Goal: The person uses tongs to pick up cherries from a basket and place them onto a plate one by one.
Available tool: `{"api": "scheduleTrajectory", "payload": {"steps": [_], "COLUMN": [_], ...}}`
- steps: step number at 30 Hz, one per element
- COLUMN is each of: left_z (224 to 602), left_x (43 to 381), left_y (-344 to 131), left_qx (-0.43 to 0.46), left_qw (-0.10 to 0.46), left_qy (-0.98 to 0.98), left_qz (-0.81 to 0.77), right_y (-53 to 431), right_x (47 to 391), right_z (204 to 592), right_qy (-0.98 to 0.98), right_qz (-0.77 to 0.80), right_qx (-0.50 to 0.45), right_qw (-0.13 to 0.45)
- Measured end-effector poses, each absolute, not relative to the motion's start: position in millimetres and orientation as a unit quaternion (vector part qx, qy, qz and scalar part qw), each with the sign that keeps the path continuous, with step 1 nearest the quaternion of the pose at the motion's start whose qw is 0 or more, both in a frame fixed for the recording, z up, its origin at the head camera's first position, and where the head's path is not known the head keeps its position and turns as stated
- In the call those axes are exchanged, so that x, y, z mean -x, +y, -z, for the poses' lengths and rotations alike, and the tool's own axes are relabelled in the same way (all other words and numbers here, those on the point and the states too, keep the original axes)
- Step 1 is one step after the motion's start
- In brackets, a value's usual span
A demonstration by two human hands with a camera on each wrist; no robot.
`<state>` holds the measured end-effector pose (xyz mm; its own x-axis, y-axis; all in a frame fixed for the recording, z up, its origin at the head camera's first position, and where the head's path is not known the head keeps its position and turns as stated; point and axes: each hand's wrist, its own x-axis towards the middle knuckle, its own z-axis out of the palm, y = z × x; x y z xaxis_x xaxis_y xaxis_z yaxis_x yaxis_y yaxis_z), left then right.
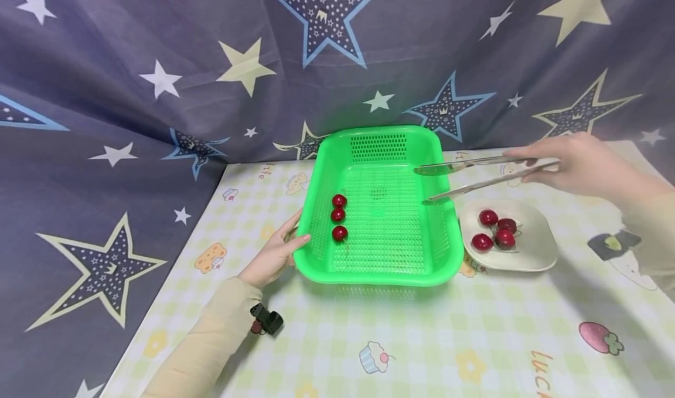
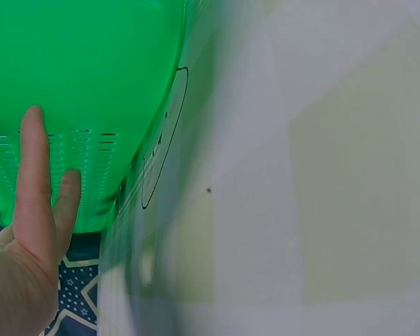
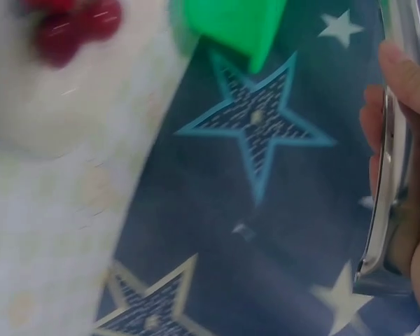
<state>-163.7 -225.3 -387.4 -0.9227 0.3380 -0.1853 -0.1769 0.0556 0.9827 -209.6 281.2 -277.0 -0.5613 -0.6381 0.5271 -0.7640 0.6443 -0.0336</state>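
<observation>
A green plastic basket [image 1: 377,278] with a perforated base stands at the middle of the table. Three red cherries [image 1: 339,215] lie in a row along its left side. At its left wall, my left hand [image 1: 274,254] grips the rim, thumb over the edge, with fingers [image 2: 35,175] spread against the outer side. My right hand [image 1: 569,163] holds metal tongs [image 1: 474,188], their two arms apart. The tips hang over the basket's right rim with nothing between them. Several cherries [image 1: 505,238] sit on a white plate [image 1: 535,251] right of the basket, below the tongs.
A checked tablecloth [image 1: 422,345] with cartoon prints covers the table. Behind it and at its left hangs a dark blue curtain [image 1: 200,46] with stars, close to the basket's far end. A small black clip-like piece [image 1: 267,319] shows at my left sleeve.
</observation>
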Motion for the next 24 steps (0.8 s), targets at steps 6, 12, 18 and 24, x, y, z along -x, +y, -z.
{"api": "scheduleTrajectory", "payload": {"steps": [6, 12, 18, 24], "left_z": [386.3, 386.6, 386.5, 385.7], "left_x": [163.9, 163.0, 162.1, 162.3], "left_y": [-224.8, -225.5, -225.8, -225.5], "left_qx": [-0.058, -0.054, -0.056, -0.058], "left_qw": [0.190, 0.186, 0.185, 0.184], "left_qy": [0.703, 0.705, 0.704, 0.705], "left_qz": [-0.683, -0.682, -0.683, -0.682], "right_y": [242.8, 204.6, 165.9, 132.2], "right_x": [222.4, 233.7, 239.7, 242.6], "right_z": [246.6, 228.7, 217.9, 215.2], "right_qy": [-0.871, -0.871, -0.881, -0.893], "right_qz": [-0.111, -0.095, -0.068, -0.019], "right_qx": [-0.437, -0.463, -0.460, -0.448], "right_qw": [0.193, 0.134, 0.085, 0.035]}}
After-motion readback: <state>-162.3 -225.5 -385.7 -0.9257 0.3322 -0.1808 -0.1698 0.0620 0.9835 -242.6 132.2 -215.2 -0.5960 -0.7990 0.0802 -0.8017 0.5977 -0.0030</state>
